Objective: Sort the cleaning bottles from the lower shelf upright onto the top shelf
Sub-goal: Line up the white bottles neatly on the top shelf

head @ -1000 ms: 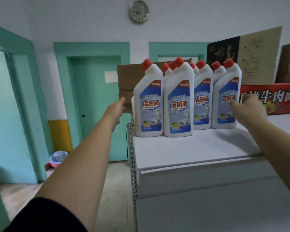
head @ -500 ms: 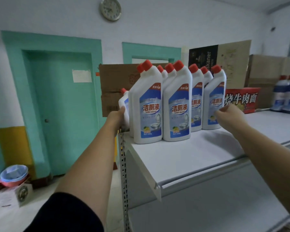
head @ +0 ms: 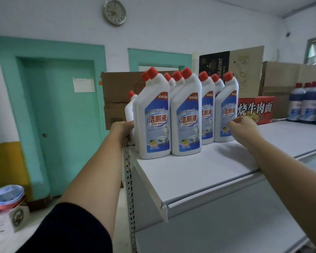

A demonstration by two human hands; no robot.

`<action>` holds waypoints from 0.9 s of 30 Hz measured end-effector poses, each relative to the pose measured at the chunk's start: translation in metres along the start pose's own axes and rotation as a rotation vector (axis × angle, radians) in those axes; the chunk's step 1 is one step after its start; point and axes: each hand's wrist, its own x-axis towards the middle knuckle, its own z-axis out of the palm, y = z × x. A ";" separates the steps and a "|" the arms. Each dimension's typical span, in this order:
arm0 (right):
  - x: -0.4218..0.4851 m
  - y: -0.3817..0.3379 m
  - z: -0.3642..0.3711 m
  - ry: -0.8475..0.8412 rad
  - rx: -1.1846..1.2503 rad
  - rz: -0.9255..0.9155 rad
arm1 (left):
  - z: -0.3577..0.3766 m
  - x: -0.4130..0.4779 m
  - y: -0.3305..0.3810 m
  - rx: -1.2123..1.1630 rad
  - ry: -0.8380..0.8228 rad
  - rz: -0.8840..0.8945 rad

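1. The white plastic toilet-cleaner bottles point(head: 187, 115), red-capped and blue-labelled, stand upright in a tight cluster at the left end of the white metal top shelf point(head: 199, 176).
2. The leftmost bottle point(head: 130, 108) sits at the very edge of that shelf, behind the front row. Only its white shoulder and red cap show.
3. My left hand point(head: 121, 132) is up beside the shelf's end. Its fingers point(head: 128, 125) curl round the lower body of the leftmost bottle and hold it.
4. The rightmost bottle point(head: 226, 99) stands upright at the other side of the cluster.
5. My right hand point(head: 244, 127) is at that bottle's label, and its fingers point(head: 233, 123) are bent with the tips against the bottle's right side. I cannot tell whether they grip it or only touch it.
6. Just behind my right hand, a red printed noodle carton point(head: 255, 109) lies on the same shelf. Well apart to the right stands a row of dark blue bottles point(head: 308, 105).
7. Brown cardboard boxes point(head: 117, 92) stand behind the cluster, and a grey perforated upright post point(head: 129, 179) runs down from the shelf's left corner.
8. Beyond these are a teal painted door point(head: 62, 115), a round wall clock point(head: 115, 12) high on the white wall, and a pink basin point(head: 7, 198) low on the floor at the left.
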 end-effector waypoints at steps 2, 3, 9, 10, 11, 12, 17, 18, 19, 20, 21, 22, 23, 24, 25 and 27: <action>-0.001 -0.001 -0.001 -0.007 0.016 -0.001 | -0.002 -0.011 0.002 -0.044 -0.025 0.016; -0.002 -0.001 -0.001 -0.007 0.024 -0.001 | -0.004 -0.016 0.002 -0.080 -0.046 0.022; -0.004 0.000 0.003 -0.033 0.069 -0.002 | -0.011 -0.036 -0.001 -0.212 -0.170 0.084; -0.004 0.000 0.003 -0.040 0.073 0.001 | -0.011 -0.037 -0.001 -0.209 -0.185 0.095; -0.005 0.000 0.003 -0.044 0.079 0.002 | -0.012 -0.038 -0.002 -0.210 -0.194 0.102; -0.006 0.000 0.002 -0.045 0.083 0.001 | -0.011 -0.039 -0.003 -0.209 -0.201 0.109; -0.009 0.000 -0.001 -0.042 0.079 -0.007 | -0.009 -0.042 -0.006 -0.181 -0.199 0.125; -0.009 0.001 -0.002 -0.042 0.084 -0.006 | -0.008 -0.043 -0.006 -0.182 -0.195 0.128; -0.009 0.001 -0.003 -0.044 0.093 -0.001 | -0.007 -0.045 -0.006 -0.191 -0.192 0.128; -0.008 0.002 -0.003 -0.045 0.101 0.005 | -0.005 -0.047 -0.006 -0.205 -0.188 0.126; -0.007 0.003 -0.004 -0.047 0.109 0.014 | -0.004 -0.048 -0.006 -0.220 -0.186 0.124; -0.006 0.005 -0.004 -0.045 0.116 0.022 | -0.003 -0.049 -0.006 -0.234 -0.185 0.122; -0.005 0.006 -0.004 -0.044 0.124 0.030 | -0.002 -0.049 -0.006 -0.248 -0.178 0.117; -0.004 0.008 -0.004 -0.044 0.131 0.038 | -0.002 -0.050 -0.005 -0.258 -0.169 0.111; -0.004 0.009 -0.005 -0.046 0.139 0.046 | -0.003 -0.051 -0.005 -0.257 -0.160 0.107; -0.005 0.009 -0.005 -0.052 0.151 0.053 | -0.003 -0.054 -0.004 -0.235 -0.151 0.107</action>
